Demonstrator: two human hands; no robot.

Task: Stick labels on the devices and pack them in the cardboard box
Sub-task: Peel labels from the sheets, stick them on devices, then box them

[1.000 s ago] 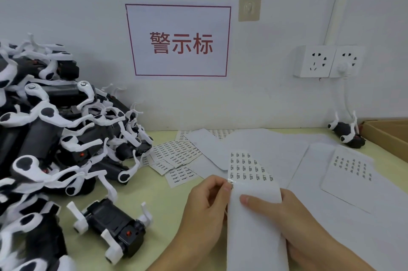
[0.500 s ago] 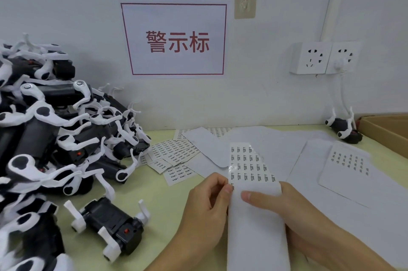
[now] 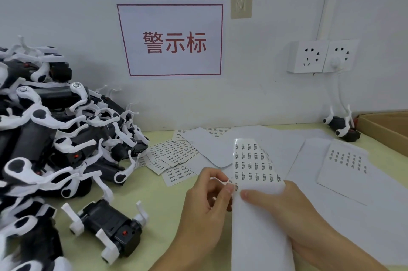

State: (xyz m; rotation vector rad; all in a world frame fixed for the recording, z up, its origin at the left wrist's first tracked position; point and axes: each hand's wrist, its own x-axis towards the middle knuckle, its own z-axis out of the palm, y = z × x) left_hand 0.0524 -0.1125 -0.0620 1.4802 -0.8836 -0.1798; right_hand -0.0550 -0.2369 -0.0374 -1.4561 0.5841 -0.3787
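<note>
Right hand [image 3: 287, 211] grips the label sheet [image 3: 256, 173], thumb curled on top, holding it steady and raised off the table [image 3: 163, 204] so labels peel cleanly. Left hand [image 3: 207, 202] pinches a small label [image 3: 229, 182] at the sheet's left edge between thumb and forefinger, apparently peeling it. One device [image 3: 110, 228] lies alone near left, likely next for labelling, just near of the big device pile [image 3: 44, 138]. Cardboard box [image 3: 386, 129] sits far right; another device [image 3: 341, 126] just left of it. Spare sheets [image 3: 172, 153] lie mid-table.
</note>
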